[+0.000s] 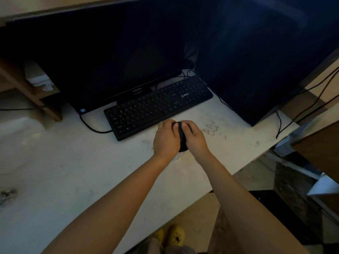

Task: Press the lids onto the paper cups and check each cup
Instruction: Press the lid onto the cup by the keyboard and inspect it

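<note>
The pale surface [73, 162] fills the left and middle of the frame. Its near edge runs on a slant from bottom centre up to the right side, with bare floor [205, 213] beyond it. The widest open stretch lies at lower left and centre left. At mid-frame, just below the keyboard [157, 107], the left hand [166, 138] and the right hand [195, 138] close from either side round one dark, rounded lid [182, 138]. The fingers of both are curled about it and both thumbs lie on its top. Whatever is beneath the lid is hidden by the hands. The one keyboard lies tilted, nearly touching the fingertips, and blocks the way upward. Behind it stands one dark monitor [110, 52] across the upper left and centre, and one more dark panel [256, 61] walls off the upper right. Several black cables [311, 99] trail off the right edge, and one more loops at the keyboard's left end. Two yellow shoes [170, 235] show on the floor at bottom centre.
</note>
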A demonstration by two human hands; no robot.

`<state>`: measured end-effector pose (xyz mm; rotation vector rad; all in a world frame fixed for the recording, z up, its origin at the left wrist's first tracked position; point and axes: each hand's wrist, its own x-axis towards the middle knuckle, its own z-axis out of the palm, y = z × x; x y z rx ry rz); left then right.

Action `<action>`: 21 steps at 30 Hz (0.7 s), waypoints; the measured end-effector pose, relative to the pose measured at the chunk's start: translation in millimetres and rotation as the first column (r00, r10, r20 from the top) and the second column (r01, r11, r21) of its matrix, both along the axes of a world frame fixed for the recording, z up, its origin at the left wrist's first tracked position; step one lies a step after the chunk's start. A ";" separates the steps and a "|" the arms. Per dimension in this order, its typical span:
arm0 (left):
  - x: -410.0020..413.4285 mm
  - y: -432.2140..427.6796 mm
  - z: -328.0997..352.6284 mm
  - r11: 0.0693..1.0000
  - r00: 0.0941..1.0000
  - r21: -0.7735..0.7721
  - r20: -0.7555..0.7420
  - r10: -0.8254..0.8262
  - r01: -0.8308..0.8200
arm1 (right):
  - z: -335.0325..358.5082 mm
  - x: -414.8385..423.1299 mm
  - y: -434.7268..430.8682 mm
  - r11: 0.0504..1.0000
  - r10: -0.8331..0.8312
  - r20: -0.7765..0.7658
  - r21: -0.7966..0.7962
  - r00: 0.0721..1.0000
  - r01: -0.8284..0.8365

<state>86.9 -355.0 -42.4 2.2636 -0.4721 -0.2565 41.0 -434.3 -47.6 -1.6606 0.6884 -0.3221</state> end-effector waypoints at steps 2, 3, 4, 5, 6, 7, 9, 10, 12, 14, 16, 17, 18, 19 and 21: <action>-0.5 1.6 1.7 1.000 1.000 -0.004 -0.008 -0.011 0.011 | 0.5 -1.1 0.9 1.000 0.002 0.003 0.025 1.000 -0.002; 0.2 2.4 3.7 1.000 1.000 -0.003 -0.003 -0.026 0.026 | 1.8 -1.5 1.6 0.999 -0.002 0.001 0.039 1.000 0.002; 2.3 3.1 5.0 0.999 0.999 -0.001 -0.010 -0.052 0.052 | 3.5 -2.2 3.2 0.999 -0.012 -0.005 0.052 1.000 0.012; 5.2 3.9 6.7 0.996 0.996 -0.013 -0.033 -0.085 0.085 | 5.2 -3.3 5.4 0.998 -0.031 -0.017 0.063 0.999 0.032; 9.4 5.2 7.9 0.992 0.988 -0.054 -0.097 -0.117 0.112 | 6.8 -5.6 8.4 0.996 -0.058 -0.032 0.073 0.998 0.060; 13.2 5.8 10.6 0.985 0.968 -0.126 -0.205 -0.143 0.118 | 8.1 -9.5 12.1 0.993 -0.086 -0.041 0.082 0.995 0.089; 20.7 6.1 13.6 0.972 0.895 -0.227 -0.418 -0.156 0.063 | 8.5 -20.5 21.4 0.988 -0.112 -0.035 0.100 0.993 0.115; 24.4 4.8 12.0 0.975 0.877 -0.213 -0.456 -0.151 0.057 | 8.9 -27.2 27.0 0.989 -0.108 -0.025 0.101 0.994 0.110; 29.3 0.8 8.0 0.986 0.900 -0.114 -0.407 -0.155 0.118 | 9.4 -40.5 38.0 0.991 -0.094 -0.011 0.094 0.996 0.095; 33.1 -2.7 8.5 0.974 0.949 0.000 -0.224 -0.221 0.227 | 8.1 -51.6 44.7 0.991 -0.078 0.004 0.110 0.997 0.077; 37.0 -5.7 9.4 0.934 0.938 0.093 -0.043 -0.343 0.346 | 3.9 -62.3 46.1 0.987 -0.057 0.037 0.150 0.998 0.051; 38.4 -6.3 12.1 0.905 0.915 0.162 0.017 -0.402 0.394 | -0.6 -67.5 45.5 0.983 -0.054 0.059 0.176 0.997 0.043; 40.2 -7.6 15.0 0.870 0.889 0.249 0.064 -0.453 0.425 | -5.9 -72.9 43.4 0.981 -0.054 0.074 0.189 0.996 0.039; 40.5 -8.6 19.4 0.839 0.866 0.333 0.110 -0.487 0.430 | -12.8 -77.8 39.5 0.984 -0.043 0.071 0.175 0.997 0.030; 37.0 -10.4 29.4 0.816 0.837 0.422 0.201 -0.508 0.394 | -25.9 -83.9 29.5 0.991 0.070 0.033 0.115 0.997 -0.073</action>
